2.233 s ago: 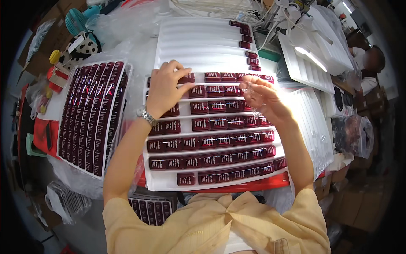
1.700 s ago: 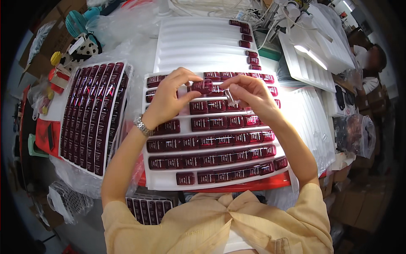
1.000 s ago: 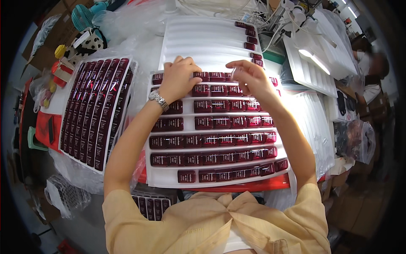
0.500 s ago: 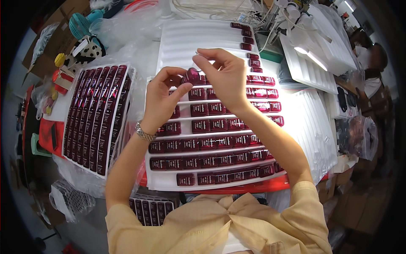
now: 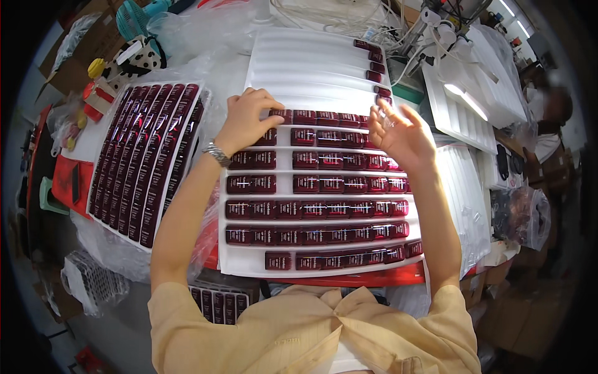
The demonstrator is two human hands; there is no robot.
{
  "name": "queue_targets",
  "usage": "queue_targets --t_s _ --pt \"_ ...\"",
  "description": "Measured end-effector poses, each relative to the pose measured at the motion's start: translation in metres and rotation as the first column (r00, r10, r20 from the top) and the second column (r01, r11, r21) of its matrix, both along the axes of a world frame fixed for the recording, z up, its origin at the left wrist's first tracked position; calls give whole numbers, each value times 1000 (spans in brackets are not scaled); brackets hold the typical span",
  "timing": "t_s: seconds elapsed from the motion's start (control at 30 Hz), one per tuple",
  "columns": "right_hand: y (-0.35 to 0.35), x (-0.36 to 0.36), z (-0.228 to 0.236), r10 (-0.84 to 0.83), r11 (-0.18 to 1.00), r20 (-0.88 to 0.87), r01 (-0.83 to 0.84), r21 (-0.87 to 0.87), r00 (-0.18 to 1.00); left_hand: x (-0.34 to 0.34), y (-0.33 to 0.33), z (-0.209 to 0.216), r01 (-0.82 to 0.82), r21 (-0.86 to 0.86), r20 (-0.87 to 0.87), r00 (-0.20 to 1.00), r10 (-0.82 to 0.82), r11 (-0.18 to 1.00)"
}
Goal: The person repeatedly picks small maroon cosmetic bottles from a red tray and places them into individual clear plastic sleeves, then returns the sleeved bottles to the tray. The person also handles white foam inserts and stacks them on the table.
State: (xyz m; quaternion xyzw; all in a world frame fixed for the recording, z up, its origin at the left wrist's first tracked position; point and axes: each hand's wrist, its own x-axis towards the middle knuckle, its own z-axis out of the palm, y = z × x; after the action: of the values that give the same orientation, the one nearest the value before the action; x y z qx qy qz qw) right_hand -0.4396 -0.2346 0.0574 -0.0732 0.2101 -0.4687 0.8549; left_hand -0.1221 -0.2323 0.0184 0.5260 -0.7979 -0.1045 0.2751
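Right hand (image 5: 402,138) now farther right, by right edge of tray (image 5: 244,260), grip unclear; left hand (image 5: 252,119), grip around bottle (image 5: 281,116), beyond bare gap (image 5: 284,162).

Single view, head-worn: left camera of a side-by-side pair, wide fisheye, upright, unmirrored. Looks steeply down and forward from above the wearer's yellow shirt (image 5: 268,333), which fills the middle of the lower edge; forearms (image 5: 185,218) rise into frame from there. White tray (image 5: 244,260) mid-frame, seen from above and near, left hand (image 5: 249,121) and right hand (image 5: 403,138) at its far part, either side of centre. Coverage very wide: floor (image 5: 146,321) at lower left, ceiling lights (image 5: 524,28) at upper right. Straight edges bow toward a dark rim
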Motion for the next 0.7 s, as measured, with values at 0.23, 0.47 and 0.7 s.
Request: queue_targets --t_s 0.23,0.47,0.7 --pt "21 39 10 -87 873 -455 -152 -463 886 20 51 11 -56 -94 96 993 65 994" --pt "56 97 40 -506 675 -534 -75 -734 677 -71 85 40 200 136 -887 461 29 970" --pt "98 34 24 -823 111 -502 -792 -600 265 -79 94 28 305 278 -920 357 161 911"
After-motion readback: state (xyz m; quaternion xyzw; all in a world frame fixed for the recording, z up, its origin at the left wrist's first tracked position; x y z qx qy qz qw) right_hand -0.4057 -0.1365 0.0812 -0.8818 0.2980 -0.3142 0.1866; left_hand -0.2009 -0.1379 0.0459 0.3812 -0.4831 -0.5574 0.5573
